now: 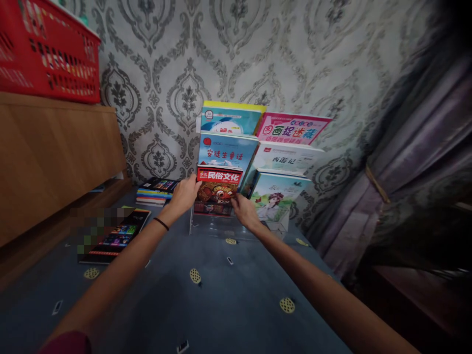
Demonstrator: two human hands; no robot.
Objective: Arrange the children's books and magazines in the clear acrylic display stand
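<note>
A magazine (pixel 216 199) with a red title band and a carved mask on its cover stands in the lowest left tier of a clear book rack (pixel 221 226). My left hand (pixel 187 191) grips its upper left edge, and my right hand (pixel 244 210) has its fingers closed on its lower right edge. Behind it rise a blue book (pixel 226 152) and a teal book with a yellow top (pixel 232 115). In the right column stand a green-covered book (pixel 278 196), a pale book (pixel 287 160) and a pink book (pixel 295 125).
Left of the rack lies a stack of books (pixel 155 191), with a black-covered book (pixel 120 236) nearer me on the patterned blue cloth (pixel 228 285). A wooden cabinet (pixel 59 157) carries a red basket (pixel 55 54) at left. A tied curtain (pixel 354 206) hangs at right; patterned wallpaper backs everything.
</note>
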